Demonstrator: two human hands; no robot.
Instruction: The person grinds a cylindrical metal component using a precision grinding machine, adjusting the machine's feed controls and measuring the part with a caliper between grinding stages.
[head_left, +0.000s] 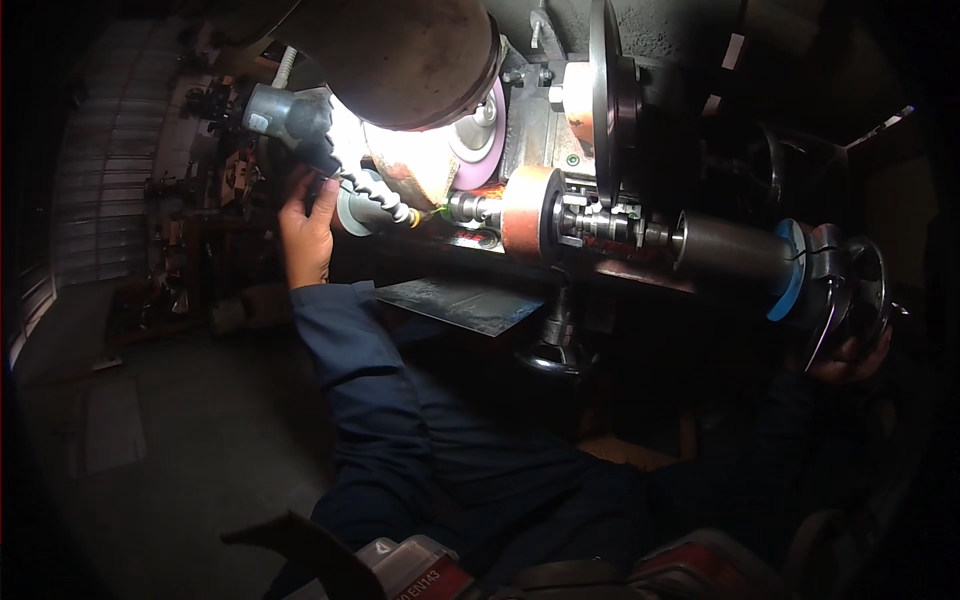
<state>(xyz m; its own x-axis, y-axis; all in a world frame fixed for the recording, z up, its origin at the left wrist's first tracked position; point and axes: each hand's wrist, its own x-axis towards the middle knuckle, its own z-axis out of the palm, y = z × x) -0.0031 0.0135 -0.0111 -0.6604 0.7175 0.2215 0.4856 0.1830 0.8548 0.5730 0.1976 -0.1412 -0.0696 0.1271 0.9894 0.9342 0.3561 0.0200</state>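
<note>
The handwheel (884, 282), at the right end of the machine (530, 135), is just above the right grip (853, 366); the left grip (308, 235) is below the lamp (285, 115). Whether either is clamped, I cannot tell.

The workshop is dim around us, with the hard white light (348, 130) pooled just beyond the left hand (308, 230). Well off to that hand's left, a pale ribbed wall (110, 130) stands in the gloom, and a slanting bright strip (35, 315), perhaps a window, shows at the far edge. Dark clutter (165, 305) in between is too murky to sort out. Grey floor (235, 440) spreads back from the left hand, a paler patch (110, 425) on it. Past the right hand (855, 365) lies deep shadow.
</note>
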